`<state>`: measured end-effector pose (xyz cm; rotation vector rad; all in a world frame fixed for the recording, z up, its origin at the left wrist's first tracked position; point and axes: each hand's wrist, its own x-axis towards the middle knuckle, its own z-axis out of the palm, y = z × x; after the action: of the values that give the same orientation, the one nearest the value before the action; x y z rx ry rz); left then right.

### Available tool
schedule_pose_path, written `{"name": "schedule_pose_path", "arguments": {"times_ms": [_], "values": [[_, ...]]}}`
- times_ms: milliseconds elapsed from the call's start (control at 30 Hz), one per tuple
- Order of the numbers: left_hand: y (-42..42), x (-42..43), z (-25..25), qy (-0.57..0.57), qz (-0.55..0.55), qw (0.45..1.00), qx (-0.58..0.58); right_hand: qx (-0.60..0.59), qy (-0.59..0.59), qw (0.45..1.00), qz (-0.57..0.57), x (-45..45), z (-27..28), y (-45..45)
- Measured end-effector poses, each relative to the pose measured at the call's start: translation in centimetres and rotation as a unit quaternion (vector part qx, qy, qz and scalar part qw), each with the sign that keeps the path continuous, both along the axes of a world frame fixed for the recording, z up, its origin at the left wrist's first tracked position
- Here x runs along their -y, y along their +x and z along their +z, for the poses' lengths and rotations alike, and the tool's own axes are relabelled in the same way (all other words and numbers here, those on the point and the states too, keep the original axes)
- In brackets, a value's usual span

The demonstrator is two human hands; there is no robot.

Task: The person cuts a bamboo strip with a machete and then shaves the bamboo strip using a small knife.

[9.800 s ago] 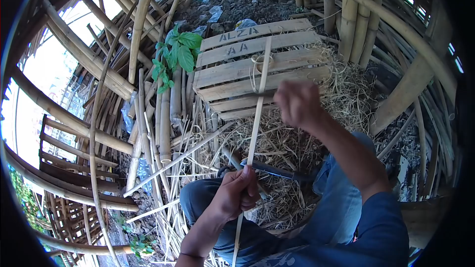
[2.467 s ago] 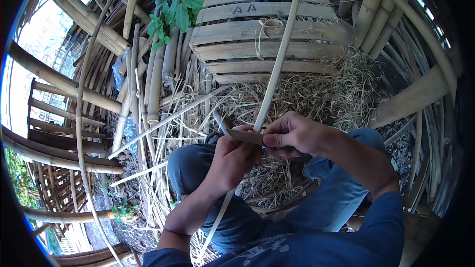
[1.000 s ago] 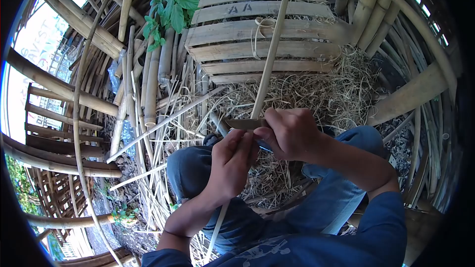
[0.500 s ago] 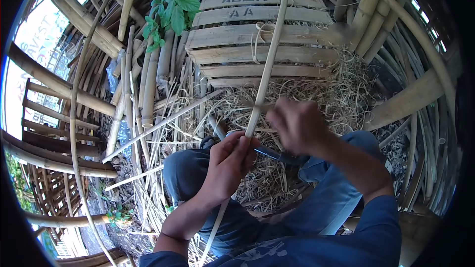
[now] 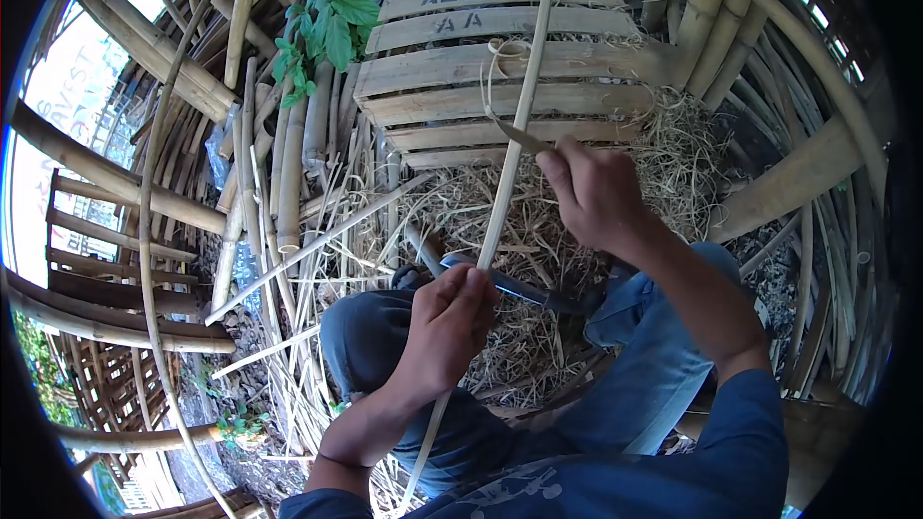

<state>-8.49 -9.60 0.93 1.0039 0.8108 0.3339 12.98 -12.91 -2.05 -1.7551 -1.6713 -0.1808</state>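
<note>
A long, pale bamboo strip (image 5: 512,168) runs from the top of the view down between my legs. My left hand (image 5: 446,327) is closed around it above my knee. In my right hand (image 5: 598,194) is a knife (image 5: 525,138), its handle hidden by the fingers. The blade lies across the strip, well above my left hand. A thin curled shaving (image 5: 488,86) hangs near the blade's tip. Under the strip, by my feet, lies a dark, bar-like object (image 5: 519,290) with a bluish edge; its kind is unclear.
Beyond my feet lies a slatted wooden crate panel (image 5: 452,65) with lettering. Shavings (image 5: 678,159) are heaped around it. Bamboo poles (image 5: 290,173) and thin strips (image 5: 288,346) lie at left, near a green leafy plant (image 5: 332,29). Thick bamboo poles (image 5: 735,24) stand at right.
My right hand has moved with the knife up along the strip, away from my left hand. The left hand keeps its grip at nearly the same place.
</note>
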Motion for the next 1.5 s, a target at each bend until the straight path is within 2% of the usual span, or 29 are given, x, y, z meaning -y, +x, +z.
{"name": "schedule_pose_path", "arguments": {"times_ms": [33, 67, 100, 167, 367, 500, 567, 800, 867, 900, 967, 1033, 1100, 1133, 1200, 1233, 1300, 1333, 1400, 1500], "values": [[0.1, 0.0, 0.1, -0.011, -0.008, 1.0, -0.008, -0.005, 0.022, 0.999, -0.031, 0.0, 0.0, 0.6], [0.1, 0.0, 0.1, -0.02, -0.015, 1.0, -0.015, -0.085, -0.044, 0.995, -0.023, 0.3, 0.1, 0.1], [0.1, -0.2, 0.0, -0.019, -0.015, 1.0, -0.011, -0.082, -0.042, 0.995, -0.023, 0.7, 0.0, -1.0], [-0.3, -0.8, -0.5, -0.028, -0.013, 1.0, -0.002, -0.059, -0.052, 0.994, 0.079, 1.5, -0.6, -3.6], [0.1, -0.4, -0.3, 0.044, 0.03, 0.998, -0.029, -0.016, -0.026, 0.99, 0.141, 2.0, 0.0, -4.5], [-0.1, -0.4, -0.5, 0.077, 0.018, 0.996, -0.046, 0.03, -0.006, 0.992, 0.12, 1.7, -0.3, -4.1], [0.1, -0.3, 0.0, 0.075, 0.023, 0.997, -0.017, 0.076, 0.008, 0.992, 0.096, 1.6, -0.4, -3.7], [0.0, -0.1, 0.0, 0.108, 0.028, 0.993, -0.027, 0.109, 0.04, 0.99, 0.081, 1.1, -0.3, -2.1], [-0.6, -0.1, 0.1, 0.075, 0.032, 0.996, -0.033, 0.01, -0.053, 0.998, -0.041, 0.7, 0.4, -0.4], [-0.8, -0.1, 0.2, 0.075, 0.031, 0.996, -0.033, 0.011, -0.053, 0.998, -0.042, 0.6, 0.3, 0.3], [-0.7, -0.3, 0.2, 0.06, 0.023, 0.998, -0.029, 0.087, 0.043, 0.995, -0.017, 0.4, -0.1, 1.5], [-0.6, -0.4, 0.1, 0.065, 0.026, 0.997, -0.021, 0.108, 0.061, 0.992, -0.019, 0.0, -0.3, 1.8], [-0.9, 0.0, 0.3, 0.07, 0.025, 0.997, -0.024, -0.02, -0.044, 0.998, -0.051, -0.1, 0.2, 2.1], [-1.0, 0.8, 0.8, 0.079, 0.005, 0.996, -0.028, -0.021, -0.043, 0.997, -0.053, -0.5, 0.4, 3.3], [-1.2, 2.1, 1.6, 0.086, -0.05, 0.995, -0.032, -0.072, -0.18, 0.956, -0.218, -1.0, 1.0, 6.5], [-1.4, 1.9, 1.4, 0.087, -0.056, 0.994, -0.03, -0.072, -0.179, 0.955, -0.224, -0.7, 0.5, 7.2], [-1.3, 0.9, 0.5, 0.042, -0.042, 0.998, -0.011, -0.098, 0.029, 0.962, -0.253, -0.8, -0.3, 8.6], [-1.6, 0.1, 0.2, 0.024, -0.032, 0.999, 0.003, -0.15, 0.072, 0.961, -0.221, -0.3, 0.2, 7.9], [-1.8, -1.0, 0.3, -0.01, 0.004, 1.0, 0.023, -0.167, 0.051, 0.976, -0.127, 0.8, 0.6, 5.3], [-1.4, -1.7, 0.4, -0.034, 0.034, 0.998, 0.048, -0.06, 0.012, 0.998, 0.024, 1.6, 0.8, -0.7]]}}
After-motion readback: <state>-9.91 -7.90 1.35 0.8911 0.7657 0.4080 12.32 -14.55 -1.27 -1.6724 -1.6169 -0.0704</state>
